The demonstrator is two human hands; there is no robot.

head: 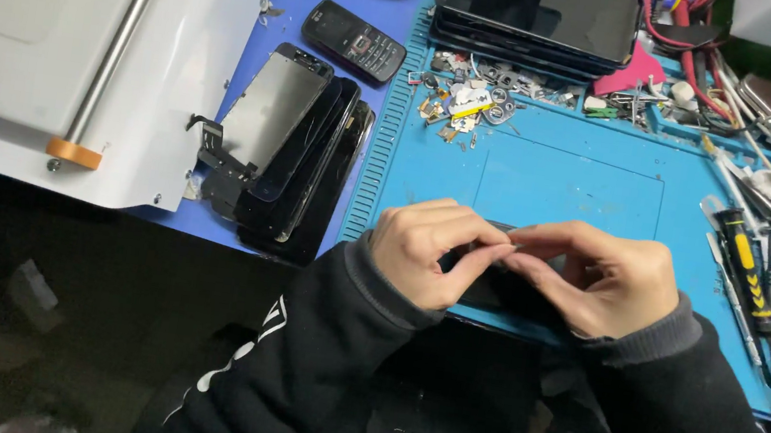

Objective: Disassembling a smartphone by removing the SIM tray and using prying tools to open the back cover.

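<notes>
Dark flat phone part (496, 287) lies mostly hidden under my fingers at the near edge of the blue silicone work mat (561, 181); its shape is hard to make out. My left hand (423, 250) and right hand (598, 277) both pinch it, fingertips meeting above it.
</notes>
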